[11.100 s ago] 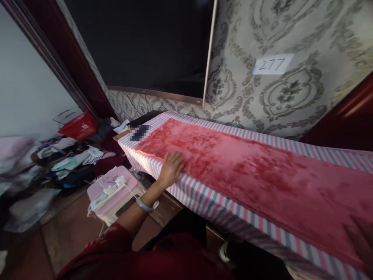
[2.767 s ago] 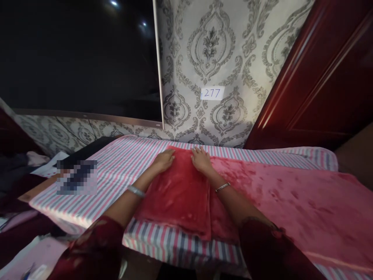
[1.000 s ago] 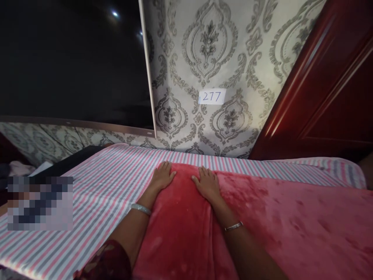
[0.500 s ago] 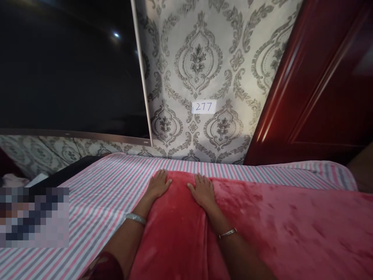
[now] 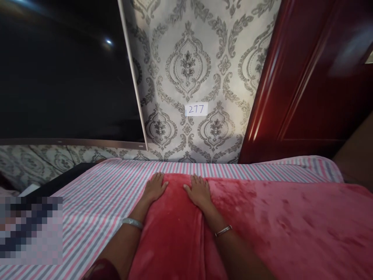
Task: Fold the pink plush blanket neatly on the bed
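Observation:
A red plush blanket [image 5: 175, 225] lies partly folded over, its doubled strip running from the near edge of the view toward the wall. My left hand [image 5: 155, 187] rests flat on the strip's left far corner, fingers spread out. Flat on the far right part of the same strip lies my right hand [image 5: 199, 191], also with fingers stretched. The single layer of the blanket spreads out to the right. Beneath it is a striped sheet [image 5: 96, 202] in pink, grey and white. Neither hand grips the cloth.
A large dark television screen [image 5: 67, 77] stands at the left. Patterned wallpaper [image 5: 188, 70] with a paper label [image 5: 196, 109] reading 277 covers the wall ahead. On the right is a dark red wooden panel [image 5: 294, 77]. A blurred-out patch [image 5: 32, 233] hides the lower left.
The camera view has turned slightly to the right, so the background shifts left. Both hands stay flat at about the same places on the blanket.

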Demonstrator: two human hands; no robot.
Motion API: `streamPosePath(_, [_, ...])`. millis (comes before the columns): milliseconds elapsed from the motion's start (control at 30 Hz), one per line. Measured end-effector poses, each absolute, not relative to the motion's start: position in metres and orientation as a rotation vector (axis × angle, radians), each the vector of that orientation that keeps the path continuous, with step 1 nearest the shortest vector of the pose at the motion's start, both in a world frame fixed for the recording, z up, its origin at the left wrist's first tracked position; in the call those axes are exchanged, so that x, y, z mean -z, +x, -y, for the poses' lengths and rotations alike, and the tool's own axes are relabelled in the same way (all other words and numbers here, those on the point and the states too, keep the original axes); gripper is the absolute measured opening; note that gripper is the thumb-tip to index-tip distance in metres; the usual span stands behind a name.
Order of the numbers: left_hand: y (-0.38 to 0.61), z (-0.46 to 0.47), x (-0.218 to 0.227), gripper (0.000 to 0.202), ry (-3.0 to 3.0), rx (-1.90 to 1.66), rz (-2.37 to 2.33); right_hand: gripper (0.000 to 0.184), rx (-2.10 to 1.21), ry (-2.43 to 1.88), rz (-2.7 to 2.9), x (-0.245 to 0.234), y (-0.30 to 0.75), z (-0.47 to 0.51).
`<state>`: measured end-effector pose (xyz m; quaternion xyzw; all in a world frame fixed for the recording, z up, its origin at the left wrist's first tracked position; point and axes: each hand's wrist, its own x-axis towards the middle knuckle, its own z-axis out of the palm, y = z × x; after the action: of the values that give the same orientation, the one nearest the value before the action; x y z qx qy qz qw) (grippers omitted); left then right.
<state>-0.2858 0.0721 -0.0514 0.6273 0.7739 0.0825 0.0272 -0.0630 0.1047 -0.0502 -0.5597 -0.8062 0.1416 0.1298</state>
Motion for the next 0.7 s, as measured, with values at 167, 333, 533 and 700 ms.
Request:
streamPosePath(167, [-0.287, -0.071, 0.05, 0.065, 1.979, -0.236, -2.405, 0.075, -0.456, -1.635, 2.335, 0.044, -0.062, -0.105])
streamPosePath(333, [-0.284, -0.07, 0.047, 0.062, 2.016, -0.215, -2.407, 0.075, -0.437, -1.616, 2.385, 0.022, -0.066, -0.079])
streamPosePath(533, [-0.268, -0.056, 0.031, 0.054, 2.131, -0.32, -2.501, 0.083, -0.471, -1.336, 2.524, 0.017, -0.064, -0.012])
streamPosePath(700, [-0.254, -0.044, 0.011, 0.041, 2.174, -0.346, -2.455, 0.083, -0.447, -1.342, 2.543, 0.035, -0.054, 0.011])
